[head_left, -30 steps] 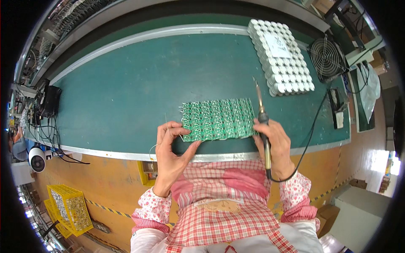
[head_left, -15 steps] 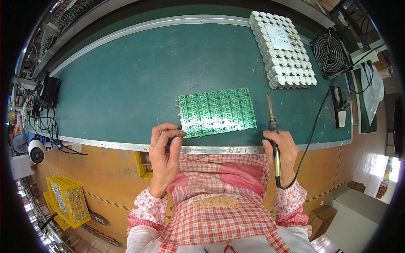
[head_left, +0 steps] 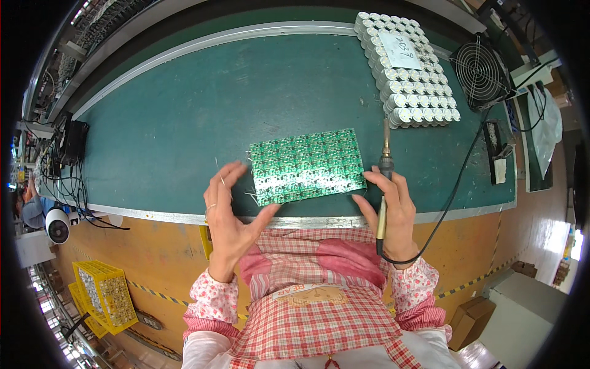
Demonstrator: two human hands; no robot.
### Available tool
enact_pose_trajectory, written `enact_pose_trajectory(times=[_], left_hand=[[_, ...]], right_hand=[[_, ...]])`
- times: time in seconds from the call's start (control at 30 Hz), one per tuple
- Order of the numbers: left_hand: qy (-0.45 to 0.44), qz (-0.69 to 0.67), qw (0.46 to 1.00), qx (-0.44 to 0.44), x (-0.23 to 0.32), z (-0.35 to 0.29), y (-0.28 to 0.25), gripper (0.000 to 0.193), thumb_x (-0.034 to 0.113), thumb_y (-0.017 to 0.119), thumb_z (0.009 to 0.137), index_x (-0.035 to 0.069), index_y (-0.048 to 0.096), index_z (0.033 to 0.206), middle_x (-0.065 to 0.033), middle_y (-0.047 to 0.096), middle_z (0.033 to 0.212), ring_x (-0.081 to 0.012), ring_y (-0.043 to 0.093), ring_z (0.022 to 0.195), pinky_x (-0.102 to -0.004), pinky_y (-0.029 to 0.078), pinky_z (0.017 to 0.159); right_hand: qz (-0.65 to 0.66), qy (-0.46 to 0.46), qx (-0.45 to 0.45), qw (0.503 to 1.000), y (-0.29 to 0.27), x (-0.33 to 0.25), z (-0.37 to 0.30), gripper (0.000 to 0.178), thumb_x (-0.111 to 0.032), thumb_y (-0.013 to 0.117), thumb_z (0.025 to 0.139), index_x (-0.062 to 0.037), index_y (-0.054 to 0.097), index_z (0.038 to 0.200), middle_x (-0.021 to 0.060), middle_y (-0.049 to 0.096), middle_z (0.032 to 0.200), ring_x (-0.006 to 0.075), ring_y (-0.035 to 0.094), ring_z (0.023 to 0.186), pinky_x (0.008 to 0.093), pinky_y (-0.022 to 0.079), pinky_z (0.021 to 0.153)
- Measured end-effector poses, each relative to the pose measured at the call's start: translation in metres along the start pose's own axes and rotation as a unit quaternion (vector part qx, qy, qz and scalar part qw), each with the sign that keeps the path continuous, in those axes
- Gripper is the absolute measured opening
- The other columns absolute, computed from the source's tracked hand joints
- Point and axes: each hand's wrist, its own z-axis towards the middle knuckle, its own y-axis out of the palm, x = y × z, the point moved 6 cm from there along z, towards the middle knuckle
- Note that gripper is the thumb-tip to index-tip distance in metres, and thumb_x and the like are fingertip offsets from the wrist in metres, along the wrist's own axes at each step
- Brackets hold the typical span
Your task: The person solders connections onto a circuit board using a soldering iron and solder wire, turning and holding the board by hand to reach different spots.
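A green circuit board panel [head_left: 310, 165], covered with rows of small repeated boards, lies slightly tilted on the bench near its front edge. My left hand [head_left: 230, 212] is at its left end, thumb by the near left corner and fingers spread from the thumb. A thin wire [head_left: 221, 174] sticks up from between those fingers. My right hand [head_left: 396, 212] grips a soldering iron [head_left: 386, 165] across the palm, its tip pointing away from me. The thumb and index finger of that hand are at the panel's near right corner; whether they touch it, I cannot tell.
A block of white cylindrical cells [head_left: 409, 71] stands at the back right, beside a black fan [head_left: 479, 71]. The iron's cord [head_left: 452, 200] loops over the bench's right side, near a small black tray [head_left: 496, 154]. Black cables [head_left: 70, 175] hang at the left end.
My right hand has moved left with the soldering iron, to the panel's corner. My left thumb has swung away from its fingers. The panel sits slightly further left.
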Motion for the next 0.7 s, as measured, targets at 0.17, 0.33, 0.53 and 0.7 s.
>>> enact_pose_trajectory(times=[0.17,0.33,0.53,0.7], left_hand=[[0.002,0.024,0.997,-0.077,-0.008,0.015,0.006,0.108,0.034,0.093,0.057,0.006,0.041,0.148,-0.0161,0.047,0.148,-0.0351,0.041,0.139,-0.0469,0.026,0.118],[0.027,0.042,0.991,-0.127,-0.013,0.024,0.013,0.112,0.039,0.094,0.056,0.006,0.04,0.149,-0.0144,0.049,0.148,-0.0312,0.041,0.141,-0.0485,0.019,0.122],[0.04,0.061,0.991,-0.115,-0.015,0.023,0.014,0.106,0.036,0.094,0.056,0.006,0.045,0.146,-0.0135,0.053,0.144,-0.0316,0.046,0.137,-0.0486,0.021,0.121],[0.031,0.038,0.994,-0.099,-0.012,0.022,0.012,0.102,0.03,0.094,0.053,0.007,0.05,0.143,-0.012,0.058,0.14,-0.0303,0.05,0.134,-0.0469,0.026,0.121]], right_hand=[[0.063,0.022,-0.01,0.998,0.007,0.002,0.004,0.051,-0.002,0.08,0.076,-0.0094,0.06,0.122,0.0172,0.061,0.115,0.0359,0.066,0.101,0.0399,0.056,0.081],[0.095,0.015,-0.008,0.995,0.01,0.002,0.005,0.051,0.002,0.079,0.077,-0.0088,0.059,0.123,0.0182,0.061,0.116,0.036,0.067,0.1,0.0388,0.057,0.079],[0.107,0.007,0.002,0.994,0.008,0.0,0.007,0.051,0.003,0.078,0.078,-0.0083,0.058,0.123,0.0187,0.062,0.117,0.0352,0.067,0.099,0.0382,0.057,0.079],[0.116,-0.001,0.004,0.993,0.009,0.001,0.007,0.05,0.004,0.077,0.078,-0.0077,0.058,0.123,0.0185,0.062,0.116,0.0353,0.067,0.1,0.0381,0.057,0.08]])
